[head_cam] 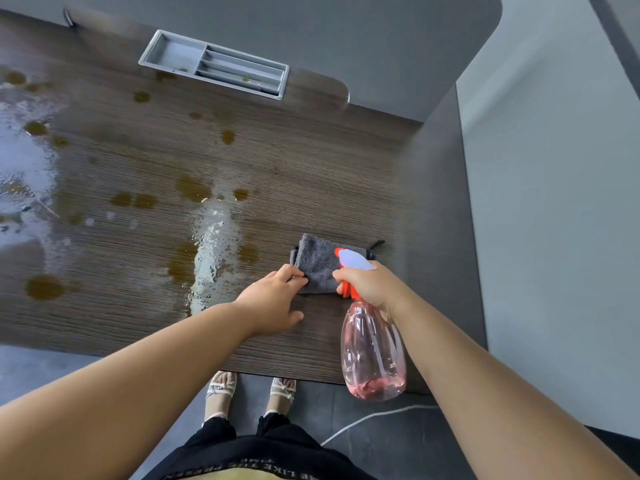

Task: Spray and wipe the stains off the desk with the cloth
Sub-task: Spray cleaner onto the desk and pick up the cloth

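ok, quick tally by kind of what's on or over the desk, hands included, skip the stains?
grey cloth: 1
spray bottle: 1
recessed tray: 1
hands: 2, left hand and right hand
Total: 5

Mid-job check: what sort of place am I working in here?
Probably an office workstation. The wood-grain desk is walled by grey partitions at the back and right, a grey tray is set into the desktop, and a white cable runs across the floor.
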`<state>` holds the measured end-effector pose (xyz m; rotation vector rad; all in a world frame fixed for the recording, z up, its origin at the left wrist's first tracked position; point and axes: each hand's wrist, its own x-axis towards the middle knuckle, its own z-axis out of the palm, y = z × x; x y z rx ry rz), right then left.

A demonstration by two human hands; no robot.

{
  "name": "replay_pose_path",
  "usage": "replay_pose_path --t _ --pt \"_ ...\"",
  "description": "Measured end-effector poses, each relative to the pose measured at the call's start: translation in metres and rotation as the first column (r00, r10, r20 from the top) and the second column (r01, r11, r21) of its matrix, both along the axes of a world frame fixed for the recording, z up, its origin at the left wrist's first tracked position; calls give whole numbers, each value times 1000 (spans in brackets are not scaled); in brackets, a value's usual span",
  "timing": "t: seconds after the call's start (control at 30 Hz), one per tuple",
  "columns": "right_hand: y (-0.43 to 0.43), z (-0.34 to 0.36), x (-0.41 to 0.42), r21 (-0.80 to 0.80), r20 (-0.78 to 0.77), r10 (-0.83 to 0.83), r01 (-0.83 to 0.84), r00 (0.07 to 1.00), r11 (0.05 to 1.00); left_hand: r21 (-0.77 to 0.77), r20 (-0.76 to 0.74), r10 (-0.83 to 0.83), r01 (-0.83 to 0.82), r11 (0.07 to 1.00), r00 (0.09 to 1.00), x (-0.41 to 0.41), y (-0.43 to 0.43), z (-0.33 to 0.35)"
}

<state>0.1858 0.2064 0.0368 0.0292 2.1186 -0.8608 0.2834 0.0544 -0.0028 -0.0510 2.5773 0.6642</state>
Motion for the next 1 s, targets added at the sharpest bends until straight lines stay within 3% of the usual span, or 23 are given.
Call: replay_pose_path --t 0.1,0.33,0.53,0.63,1.0 --pt "11 0 -4 -19 17 -83 84 996 996 -5 6 1 -1 1000 1000 -1 0 0" --pt "36 4 1 38 82 -98 95 992 995 -15 2 -13 13 1000 1000 -3 0 0" --pt "28 -1 19 65 80 117 -122 990 990 -13 -2 -9 9 1000 1000 -1 0 -3" --pt "17 -4 28 50 102 149 -155 984 987 -14 5 -12 12 1000 1000 -2 0 -2" --pt "41 -1 22 74 87 -43 37 995 997 -5 6 -36 36 999 999 -1 -2 -2"
